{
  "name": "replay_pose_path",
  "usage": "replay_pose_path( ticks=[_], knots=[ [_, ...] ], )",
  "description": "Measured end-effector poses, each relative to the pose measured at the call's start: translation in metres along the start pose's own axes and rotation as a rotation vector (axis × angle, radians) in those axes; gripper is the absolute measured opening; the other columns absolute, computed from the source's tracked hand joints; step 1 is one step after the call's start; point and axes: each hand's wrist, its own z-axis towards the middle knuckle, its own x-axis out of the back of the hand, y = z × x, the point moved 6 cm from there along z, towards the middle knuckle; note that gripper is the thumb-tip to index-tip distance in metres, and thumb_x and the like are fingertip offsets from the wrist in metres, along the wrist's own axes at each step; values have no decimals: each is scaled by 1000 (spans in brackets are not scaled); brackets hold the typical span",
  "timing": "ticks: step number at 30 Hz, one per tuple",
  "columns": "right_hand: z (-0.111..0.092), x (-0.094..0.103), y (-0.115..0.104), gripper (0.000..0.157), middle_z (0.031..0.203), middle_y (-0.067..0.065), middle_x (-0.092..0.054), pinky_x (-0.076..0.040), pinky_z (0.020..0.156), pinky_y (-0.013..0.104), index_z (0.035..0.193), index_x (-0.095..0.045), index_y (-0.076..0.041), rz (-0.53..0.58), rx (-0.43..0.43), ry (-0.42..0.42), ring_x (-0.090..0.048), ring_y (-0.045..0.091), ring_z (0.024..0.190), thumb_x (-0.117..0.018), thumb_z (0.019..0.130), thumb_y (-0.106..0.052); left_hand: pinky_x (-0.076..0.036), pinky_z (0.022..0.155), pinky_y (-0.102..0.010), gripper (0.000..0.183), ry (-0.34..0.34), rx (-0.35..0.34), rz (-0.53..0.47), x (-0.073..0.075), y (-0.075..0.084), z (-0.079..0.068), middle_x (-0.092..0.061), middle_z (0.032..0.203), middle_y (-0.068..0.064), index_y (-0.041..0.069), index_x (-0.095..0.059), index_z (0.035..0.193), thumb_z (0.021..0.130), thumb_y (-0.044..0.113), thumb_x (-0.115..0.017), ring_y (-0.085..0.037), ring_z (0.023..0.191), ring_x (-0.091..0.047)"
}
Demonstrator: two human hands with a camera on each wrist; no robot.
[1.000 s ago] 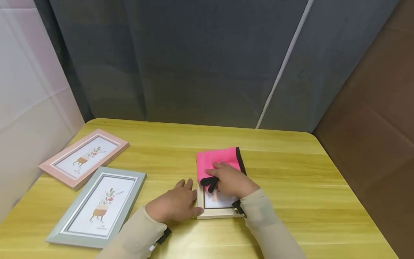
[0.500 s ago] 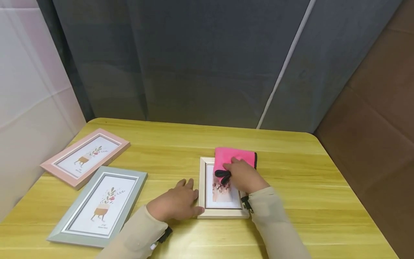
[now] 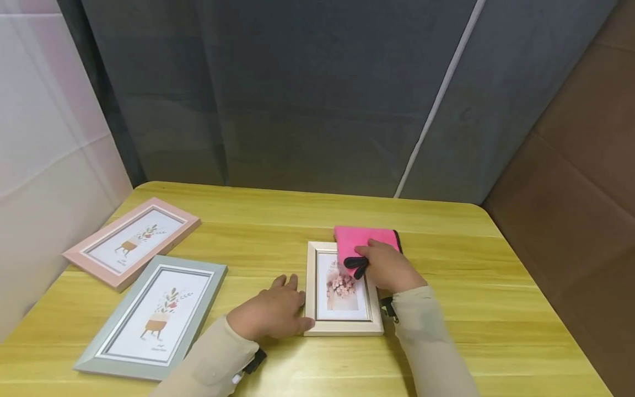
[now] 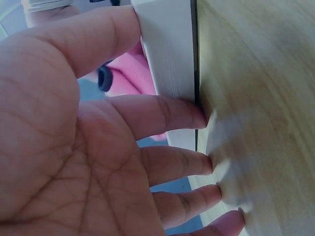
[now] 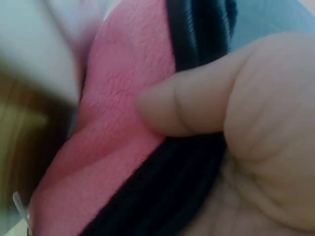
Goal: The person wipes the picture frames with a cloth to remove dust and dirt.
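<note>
A cream picture frame (image 3: 342,329) with a pink blossom print lies face up on the table. A folded pink cloth (image 3: 353,237) with black edging covers its upper right corner and hangs past the right side. My right hand (image 3: 392,267) grips this cloth; in the right wrist view the thumb (image 5: 167,105) presses on the pink fabric (image 5: 123,64). At the cream frame's left side, my left hand (image 3: 272,310) rests with fingers spread, its thumb touching the lower left corner. The left wrist view shows these fingertips (image 4: 189,114) down at the tabletop beside the frame's side (image 4: 170,54).
To the left lie a grey-green picture frame (image 3: 86,361) and, behind it, a pink picture frame (image 3: 74,253), both face up with plant prints. Their near corners almost meet. The wood-grain table (image 3: 471,309) has a dark curtain behind it and a brown one at the right.
My right hand has slid the cloth to the right across the upper part of the cream frame, uncovering most of the blossom print. My left hand has stayed at the frame's left side.
</note>
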Motion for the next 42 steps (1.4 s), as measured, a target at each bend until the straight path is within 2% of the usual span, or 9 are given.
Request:
replay_pose_path(
  ticks=[5,14,17,22,25,28,34,36,42],
  knots=[
    [2,-6,-4,50,152,26,-37,-29,112,55,144,-55,-14,-42,-11,-15,-35,46,139,-53,95,-2,-30,104,-68,59,2,12,-4,0,-1,0,-33,150,-35,-4,-63,129,90,40,-69,-53,140,-24],
    [-4,-20,-62,48,145,19,-50,-32,112,48,140,-60,-17,-72,283,-16,-43,36,137,-57,94,-1,-35,102,-66,64,14,-8,21,1,1,1,-34,150,-34,-6,-59,132,90,40,-69,-54,139,-27],
    [-5,-16,-56,50,144,18,-51,-33,111,48,138,-61,-17,-74,245,-4,-43,35,136,-61,91,0,-35,103,-65,62,12,-10,16,1,2,0,-34,150,-34,-5,-61,131,89,40,-70,-53,139,-27],
    [-4,-7,-24,49,147,20,-48,-34,110,54,136,-63,-17,-106,41,21,-41,41,136,-59,91,2,-33,106,-64,59,-1,7,7,-1,1,1,-33,151,-34,-4,-63,128,90,42,-69,-52,140,-25],
    [-3,-5,-15,49,147,21,-47,-35,108,56,136,-63,-16,-103,-17,29,-42,44,134,-57,92,2,-32,106,-64,60,-7,16,9,-2,-1,1,-32,152,-33,-4,-63,129,91,42,-68,-51,141,-24],
    [-1,-9,-21,51,148,22,-45,-34,109,57,138,-61,-18,-96,25,7,-40,45,135,-54,92,3,-33,104,-66,59,-2,15,12,-3,-2,2,-33,151,-33,-3,-63,128,91,43,-68,-52,141,-25],
    [-2,-18,-52,53,147,20,-47,-31,112,50,139,-60,-16,-2,275,-32,-41,38,137,-55,91,6,-36,101,-67,62,7,1,19,-4,-2,3,-34,150,-34,-3,-62,131,89,43,-69,-53,139,-26],
    [-3,-16,-55,52,146,20,-48,-32,112,48,138,-61,-15,6,300,-23,-42,35,137,-57,90,6,-36,101,-67,63,9,-1,23,-3,-2,3,-34,150,-34,-3,-61,131,89,43,-69,-53,139,-26],
    [-5,-4,-27,50,147,19,-47,-32,111,53,139,-60,-17,-80,85,33,-41,39,137,-55,93,3,-36,101,-67,61,5,11,25,-3,-2,2,-34,150,-34,-3,-63,128,89,43,-69,-53,140,-25]
  ],
)
